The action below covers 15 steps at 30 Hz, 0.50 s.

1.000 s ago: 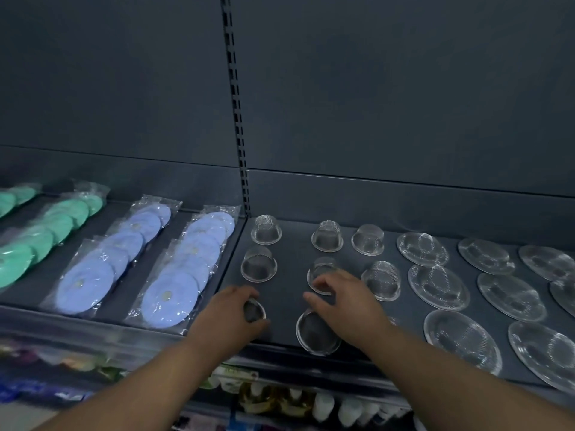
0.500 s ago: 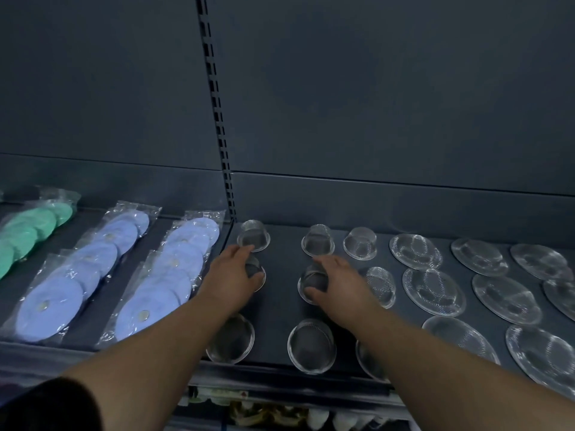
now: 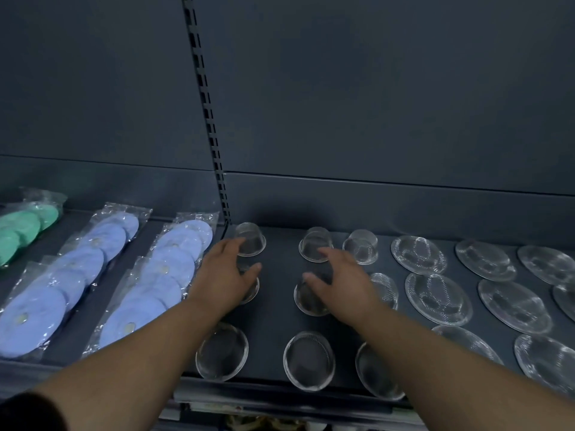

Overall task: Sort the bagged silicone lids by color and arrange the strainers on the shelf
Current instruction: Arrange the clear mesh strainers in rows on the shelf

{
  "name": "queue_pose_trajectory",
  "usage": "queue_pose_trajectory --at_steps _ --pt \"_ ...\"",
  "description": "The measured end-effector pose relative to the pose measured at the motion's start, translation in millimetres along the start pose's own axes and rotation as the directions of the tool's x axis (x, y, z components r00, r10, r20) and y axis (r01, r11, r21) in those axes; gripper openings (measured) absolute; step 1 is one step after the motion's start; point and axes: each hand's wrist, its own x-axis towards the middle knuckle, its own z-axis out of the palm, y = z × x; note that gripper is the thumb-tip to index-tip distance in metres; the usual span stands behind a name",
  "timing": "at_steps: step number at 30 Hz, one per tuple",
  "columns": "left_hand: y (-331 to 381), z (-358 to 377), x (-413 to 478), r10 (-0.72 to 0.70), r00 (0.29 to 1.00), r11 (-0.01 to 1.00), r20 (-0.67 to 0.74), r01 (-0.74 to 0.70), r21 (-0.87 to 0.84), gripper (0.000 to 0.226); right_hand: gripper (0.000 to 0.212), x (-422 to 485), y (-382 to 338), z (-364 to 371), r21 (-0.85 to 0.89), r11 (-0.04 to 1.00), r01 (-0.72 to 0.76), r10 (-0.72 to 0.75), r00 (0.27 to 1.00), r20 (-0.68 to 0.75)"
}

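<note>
Small clear-rimmed mesh strainers stand upside down in columns on the dark shelf (image 3: 273,309). My left hand (image 3: 225,276) is cupped over the middle strainer of the left column (image 3: 251,292), thumb and fingers curled round it, fingertips near the back strainer (image 3: 250,239). My right hand (image 3: 340,283) is cupped the same way over the middle strainer of the second column (image 3: 309,298), behind which stands another strainer (image 3: 315,244). Three strainers (image 3: 309,360) lie along the front edge. Bagged blue lids (image 3: 93,259) form two rows at the left, with bagged green lids (image 3: 21,231) beyond them.
Wide flat mesh strainers (image 3: 438,298) fill the right part of the shelf in rows. A slotted upright (image 3: 205,104) splits the dark back panel. Products on a lower shelf (image 3: 249,426) show below the front edge.
Both hands left the front strainers and moved back to the middle row. They have since stretched a little further back over the middle strainers. The camera shifted left and closer.
</note>
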Motion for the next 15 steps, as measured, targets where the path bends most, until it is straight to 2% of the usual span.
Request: queue_pose_trajectory --at_steps 3,9,15 --pt "2.4 -1.1 21.0 -0.005 1.0 1.0 -0.023 0.006 0.002 0.055 0.053 19.5 3.7 -5.3 -0.013 1.0 -0.002 0.001 1.0 -0.03" --pt "8.4 6.5 57.9 -0.052 0.998 0.999 0.039 0.052 0.009 0.063 0.05 52.6 9.1 -4.0 -0.049 0.999 -0.002 0.001 1.0 -0.014" --pt "2.2 12.4 73.3 -0.087 0.992 0.993 0.088 0.08 0.083 0.053 0.051 67.9 12.0 -1.7 -0.075 0.997 0.0 0.003 0.999 0.033"
